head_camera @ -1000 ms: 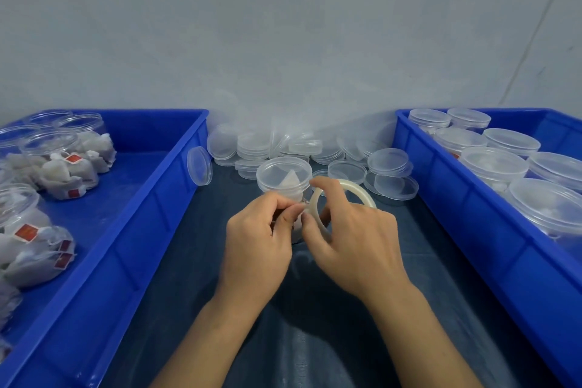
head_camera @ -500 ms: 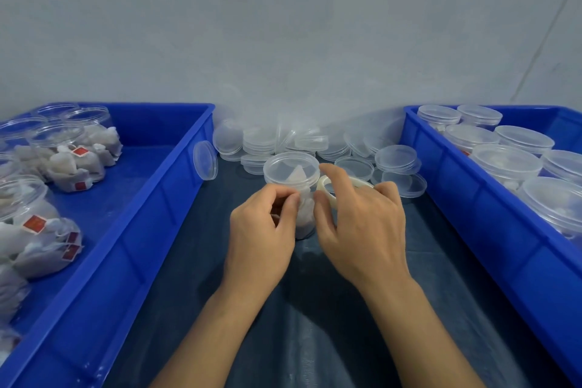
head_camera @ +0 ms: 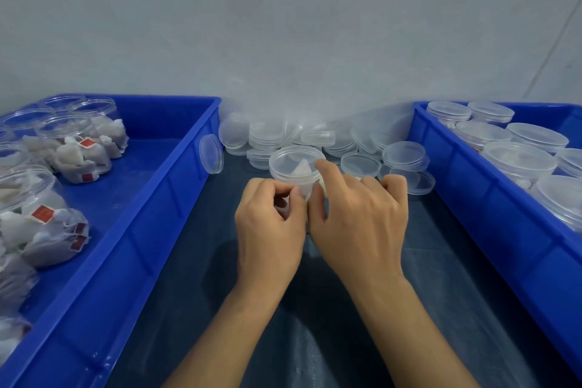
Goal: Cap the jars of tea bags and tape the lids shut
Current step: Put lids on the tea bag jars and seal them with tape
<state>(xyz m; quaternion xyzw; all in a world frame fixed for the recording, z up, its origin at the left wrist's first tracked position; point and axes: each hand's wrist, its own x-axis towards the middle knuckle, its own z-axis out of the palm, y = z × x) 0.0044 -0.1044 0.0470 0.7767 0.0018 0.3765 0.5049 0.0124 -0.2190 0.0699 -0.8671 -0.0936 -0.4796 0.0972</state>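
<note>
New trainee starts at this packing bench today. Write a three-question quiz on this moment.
1. True or false: the clear plastic jar of tea bags between the hands already wears a lid.
2. Which blue plastic crate holds the capped jars? A) the crate on the right B) the crate on the left
3. Fill in: the loose clear round lids are piled against the ___.

Key: 1 true; 2 A; 3 wall. The left hand keeps a pinching grip at the jar's side; the right hand curls beside it.
</note>
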